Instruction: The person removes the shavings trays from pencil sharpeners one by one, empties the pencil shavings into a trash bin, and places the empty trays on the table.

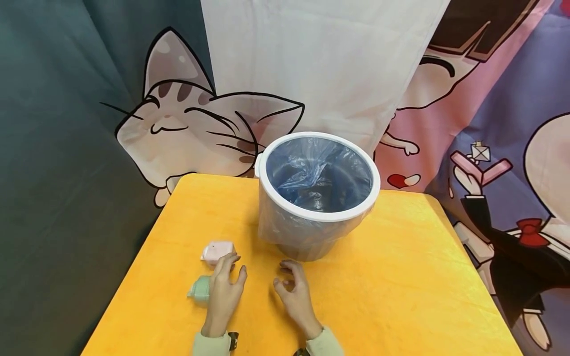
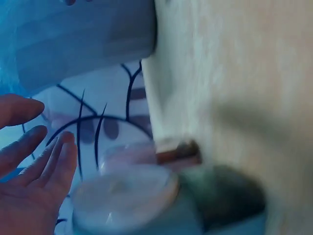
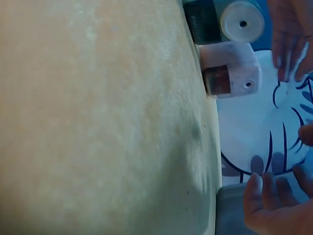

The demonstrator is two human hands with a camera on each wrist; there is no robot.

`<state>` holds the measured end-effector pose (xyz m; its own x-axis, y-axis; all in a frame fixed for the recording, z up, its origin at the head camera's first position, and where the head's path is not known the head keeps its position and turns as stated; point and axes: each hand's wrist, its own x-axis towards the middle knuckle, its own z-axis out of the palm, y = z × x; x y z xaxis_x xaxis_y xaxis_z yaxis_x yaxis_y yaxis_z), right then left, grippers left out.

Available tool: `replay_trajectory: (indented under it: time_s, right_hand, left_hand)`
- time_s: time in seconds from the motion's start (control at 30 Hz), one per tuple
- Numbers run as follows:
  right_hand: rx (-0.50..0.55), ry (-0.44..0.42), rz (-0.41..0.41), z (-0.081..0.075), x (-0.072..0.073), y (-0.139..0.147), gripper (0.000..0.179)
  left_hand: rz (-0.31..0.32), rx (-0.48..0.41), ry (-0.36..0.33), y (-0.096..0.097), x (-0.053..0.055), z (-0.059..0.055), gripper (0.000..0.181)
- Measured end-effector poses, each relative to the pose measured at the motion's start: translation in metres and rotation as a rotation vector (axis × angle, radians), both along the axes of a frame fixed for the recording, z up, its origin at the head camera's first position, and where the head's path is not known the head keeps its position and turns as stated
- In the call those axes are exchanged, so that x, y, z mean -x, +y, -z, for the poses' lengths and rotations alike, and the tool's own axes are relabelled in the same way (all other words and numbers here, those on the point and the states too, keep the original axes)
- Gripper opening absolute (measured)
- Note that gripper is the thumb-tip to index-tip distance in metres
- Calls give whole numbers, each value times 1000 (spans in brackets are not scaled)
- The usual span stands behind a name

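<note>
My left hand (image 1: 224, 291) hovers over the table beside two small pencil sharpeners, its fingers loosely bent and holding nothing. The green sharpener (image 1: 202, 290) lies just left of that hand, partly covered by it in the head view. A pink sharpener (image 1: 218, 251) sits farther forward, near the fingertips; its front hole and brownish window show in the right wrist view. Facing the left hand, my right hand (image 1: 296, 296) is held with curved, relaxed fingers and nothing in them. In front of it stands a trash bin (image 1: 305, 253) with a white rim ring.
A thin bluish plastic bag (image 1: 307, 170) lines the bin and folds down over its outside. Yellow cloth covers the table (image 1: 414, 277). Behind the table hangs a cartoon-printed curtain (image 1: 320, 64), close to the bin's back.
</note>
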<state>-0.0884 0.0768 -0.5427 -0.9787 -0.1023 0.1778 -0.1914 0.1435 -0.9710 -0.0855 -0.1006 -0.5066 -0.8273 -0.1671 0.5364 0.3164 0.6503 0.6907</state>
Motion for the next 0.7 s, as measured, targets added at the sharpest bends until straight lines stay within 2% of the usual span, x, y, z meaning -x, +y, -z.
replay_trajectory:
  time_s: [0.07, 0.1, 0.13, 0.23, 0.33, 0.4, 0.47, 0.57, 0.7]
  right_hand:
    - [-27, 17, -42, 1, 1, -5, 40]
    - [-40, 26, -63, 1, 1, -7, 39]
    - [-52, 21, -85, -2, 0, -10, 39]
    - [-88, 8, -153, -14, -3, -17, 38]
    - [-121, -9, -214, -10, -5, -24, 39]
    - [-153, -4, -252, 0, -5, -28, 40]
    - [-192, 11, -278, 8, -5, -31, 41]
    - [-253, 39, -317, 7, -7, -36, 42]
    - [-335, 87, -357, 7, -8, -44, 44]
  left_hand:
    - [-33, 62, 17, -5, -3, -4, 32]
    - [-52, 92, -5, -7, -4, -6, 33]
    - [-76, 114, -55, -10, -5, -8, 35]
    - [-156, 152, -299, -18, -10, -15, 48]
    - [-224, 159, -537, -24, -15, -21, 64]
    - [-255, 151, -628, -27, -17, -23, 71]
    - [-278, 140, -690, -29, -20, -25, 76]
    - [-280, 128, -761, -31, -22, -26, 81]
    - [-228, 141, -787, -34, -23, -23, 86]
